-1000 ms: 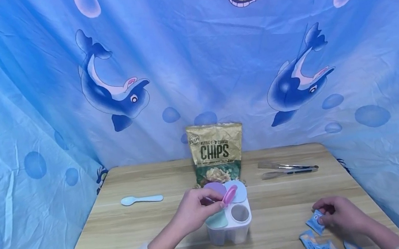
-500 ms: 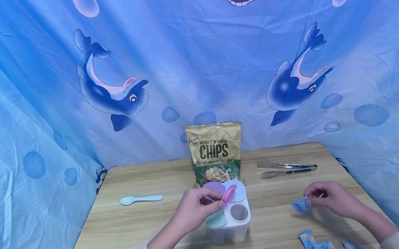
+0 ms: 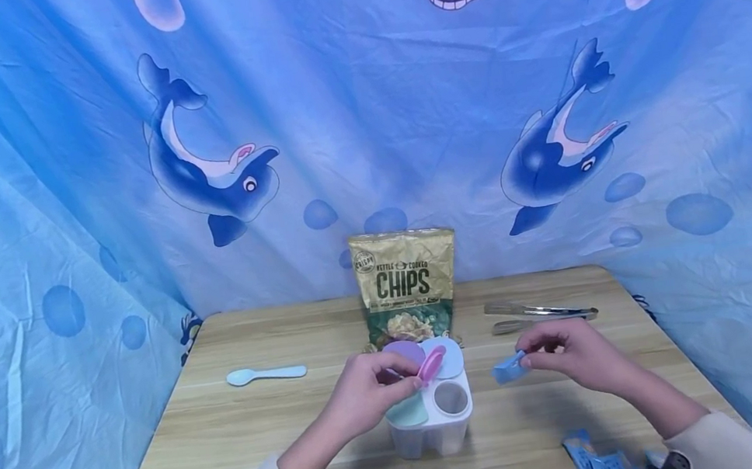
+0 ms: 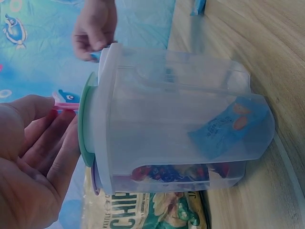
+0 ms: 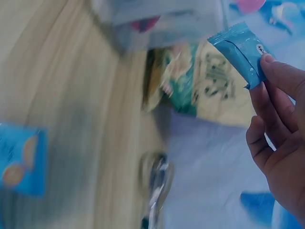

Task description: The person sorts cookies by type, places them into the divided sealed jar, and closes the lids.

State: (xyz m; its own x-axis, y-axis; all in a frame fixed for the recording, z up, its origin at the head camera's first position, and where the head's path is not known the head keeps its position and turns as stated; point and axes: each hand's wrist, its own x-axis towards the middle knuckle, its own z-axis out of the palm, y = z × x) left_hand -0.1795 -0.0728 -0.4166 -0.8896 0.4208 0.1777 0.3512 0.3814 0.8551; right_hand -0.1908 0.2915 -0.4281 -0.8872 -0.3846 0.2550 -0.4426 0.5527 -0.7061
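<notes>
My left hand (image 3: 361,399) pinches a pink round lid (image 3: 432,366), tilted on edge above a clear plastic container (image 3: 436,437) with compartments. Purple (image 3: 401,353), pale blue (image 3: 444,359) and mint green (image 3: 408,413) lids cover three of its compartments; the front right round opening (image 3: 451,399) is uncovered. A blue packet (image 4: 231,126) lies inside, seen through the wall in the left wrist view, near some dark red and blue contents (image 4: 176,172). Right of the container, my right hand (image 3: 577,354) pinches a small blue wrapped packet (image 5: 245,52) between thumb and fingers, raised over the table.
Several more blue packets (image 3: 601,461) lie at the front right of the wooden table (image 3: 234,455). Behind the container stands a chips bag (image 3: 406,285). Metal tongs (image 3: 544,314) rest at the back right, a pale blue spoon (image 3: 266,375) at the left.
My right hand has lifted one blue packet from the group at the front right and carried it left, close to the container. The left hand has kept its place with the pink lid.
</notes>
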